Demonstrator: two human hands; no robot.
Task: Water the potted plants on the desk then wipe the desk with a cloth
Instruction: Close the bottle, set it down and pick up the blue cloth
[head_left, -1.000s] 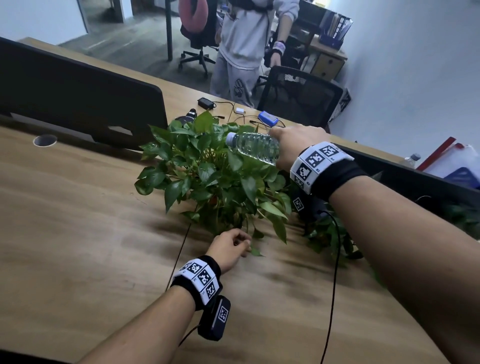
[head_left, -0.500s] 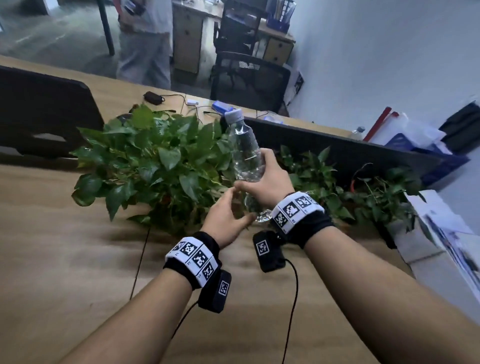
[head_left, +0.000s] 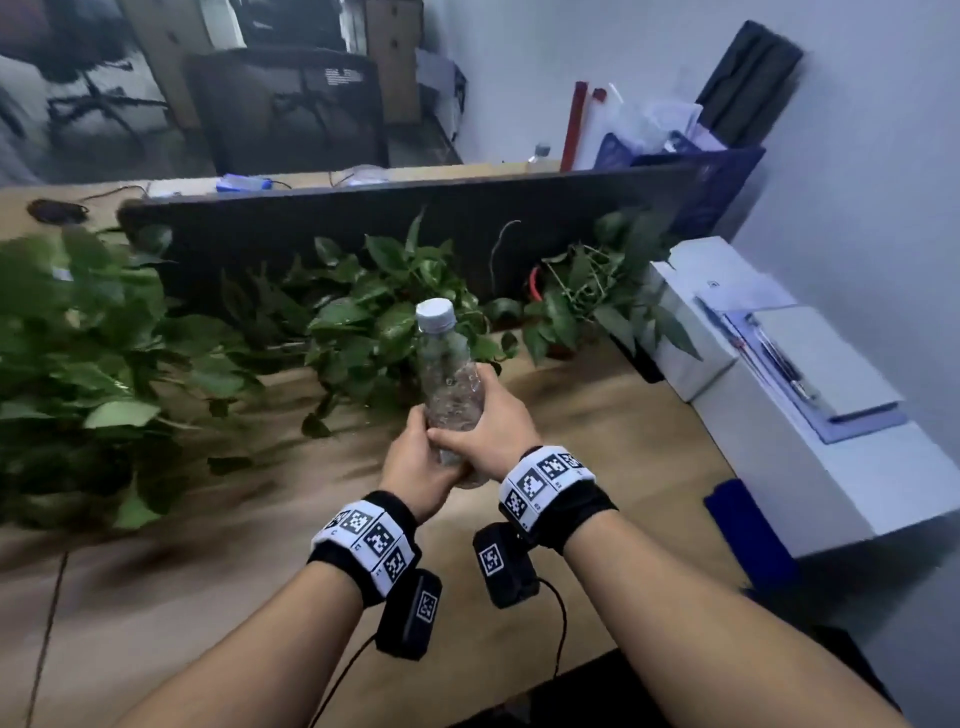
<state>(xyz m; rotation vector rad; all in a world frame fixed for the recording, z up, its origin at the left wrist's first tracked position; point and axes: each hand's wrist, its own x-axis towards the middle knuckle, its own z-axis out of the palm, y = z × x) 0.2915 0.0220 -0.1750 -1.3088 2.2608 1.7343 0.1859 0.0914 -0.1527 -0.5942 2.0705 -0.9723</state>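
The wooden desk (head_left: 597, 415) spreads under my arms, a dark partition (head_left: 363, 228) along its far edge. Leafy potted plants (head_left: 363, 322) line up in front of the partition, beyond my hands. A white box (head_left: 831, 467) sits beside the desk on my right. My left hand (head_left: 415, 467) and right hand (head_left: 498, 426) both wrap the upright, capped water bottle (head_left: 449, 384), held above the desk in front of the plants.

The bottle (head_left: 451, 384) swung up from pouring to upright, and the left hand (head_left: 415, 467) left the plant to grip it too.
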